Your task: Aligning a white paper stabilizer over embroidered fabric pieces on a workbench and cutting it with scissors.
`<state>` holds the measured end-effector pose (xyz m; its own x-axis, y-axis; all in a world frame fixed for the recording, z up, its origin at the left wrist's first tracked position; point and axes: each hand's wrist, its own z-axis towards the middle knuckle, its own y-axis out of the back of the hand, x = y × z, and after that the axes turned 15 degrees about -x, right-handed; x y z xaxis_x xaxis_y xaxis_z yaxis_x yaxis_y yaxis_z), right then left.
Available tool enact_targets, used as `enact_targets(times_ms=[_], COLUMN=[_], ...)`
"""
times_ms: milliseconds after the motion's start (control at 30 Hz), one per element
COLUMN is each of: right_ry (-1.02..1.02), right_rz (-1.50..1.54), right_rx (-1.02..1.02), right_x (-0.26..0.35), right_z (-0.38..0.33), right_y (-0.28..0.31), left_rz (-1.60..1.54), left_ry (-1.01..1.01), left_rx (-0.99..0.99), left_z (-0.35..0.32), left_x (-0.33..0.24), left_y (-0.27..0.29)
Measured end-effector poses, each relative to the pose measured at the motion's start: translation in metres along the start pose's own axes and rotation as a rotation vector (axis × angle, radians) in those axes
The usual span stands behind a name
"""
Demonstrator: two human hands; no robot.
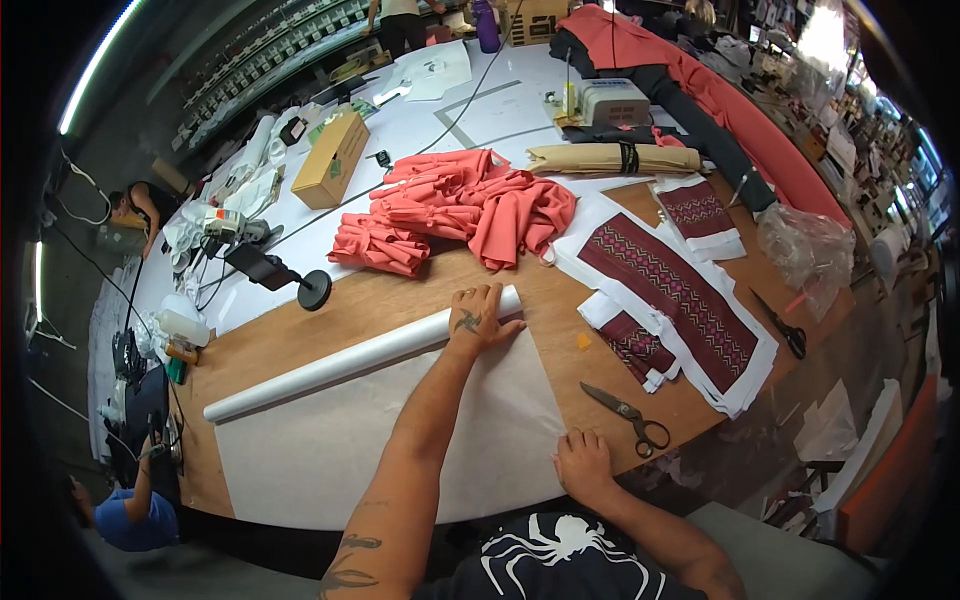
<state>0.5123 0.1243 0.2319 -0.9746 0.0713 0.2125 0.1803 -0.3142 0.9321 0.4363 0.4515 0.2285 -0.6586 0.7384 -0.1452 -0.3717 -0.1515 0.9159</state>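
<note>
tabletop (pixel 270 348), white roll (pixel 350 356), printed carton (pixel 530 25)

On the white roll (pixel 340 368), the stretch beneath the left hand (pixel 485 315) is hidden, and the left forearm (pixel 415 440) covers a strip of the pale sheet (pixel 300 460) on the roll's near side. To the near right of the roll, the underside of the right hand (pixel 585 466) is out of sight, so its contact with the sheet's edge cannot be told. Far beyond the roll, the picture's top edge cuts off a standing person (pixel 402 30), and the small parts along the long rack (pixel 290 55) are too tiny to tell.
</note>
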Motion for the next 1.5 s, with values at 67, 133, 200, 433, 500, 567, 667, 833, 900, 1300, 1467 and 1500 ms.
enact_targets(times_ms=[67, 133, 200, 433, 500, 567, 667, 833, 900, 1300, 1467, 1500], right_ry=[0.011, 0.015, 0.021, 0.045, 0.045, -0.016, -0.012, -0.074, -0.097, -0.079, -0.047, -0.02], right_rz=[0.007, 0.008, 0.004, 0.051, 0.061, 0.099, 0.148, 0.114, 0.062, -0.092, -0.147, -0.163], right_rx=[-0.035, -0.011, 0.013, 0.027, 0.034, 0.136, -0.083, -0.275, -0.254, -0.193, -0.202, -0.22], right_x=[-0.002, -0.001, -0.002, -0.005, -0.006, -0.011, -0.015, -0.026, -0.024, -0.023, -0.018, -0.016], right_z=[-0.001, 0.001, 0.004, 0.009, 0.013, 0.026, 0.075, 0.153, 0.167, 0.161, 0.164, 0.164], right_y=[0.0, 0.003, 0.004, 0.006, 0.006, 0.003, -0.009, -0.065, -0.079, -0.1, -0.101, -0.1], left_rz=[-0.006, -0.011, -0.007, -0.04, -0.038, -0.034, -0.057, -0.08, -0.078, -0.14, -0.007, -0.026], left_ry=[0.0, 0.004, 0.01, 0.028, 0.032, 0.033, 0.035, 0.027, 0.019, -0.033, 0.125, 0.195], left_rx=[-0.025, -0.029, -0.032, -0.045, -0.048, -0.053, -0.062, -0.096, -0.086, 0.128, 0.15, 0.133], left_z=[-0.001, 0.0, 0.0, -0.001, -0.003, -0.003, -0.004, -0.002, 0.0, -0.024, -0.106, -0.115], left_x=[-0.001, -0.002, -0.001, 0.002, 0.0, 0.0, 0.003, 0.0, -0.001, 0.06, 0.143, 0.147], left_y=[-0.001, 0.002, 0.001, -0.002, 0.0, 0.001, 0.0, -0.003, -0.002, 0.033, 0.093, 0.099])
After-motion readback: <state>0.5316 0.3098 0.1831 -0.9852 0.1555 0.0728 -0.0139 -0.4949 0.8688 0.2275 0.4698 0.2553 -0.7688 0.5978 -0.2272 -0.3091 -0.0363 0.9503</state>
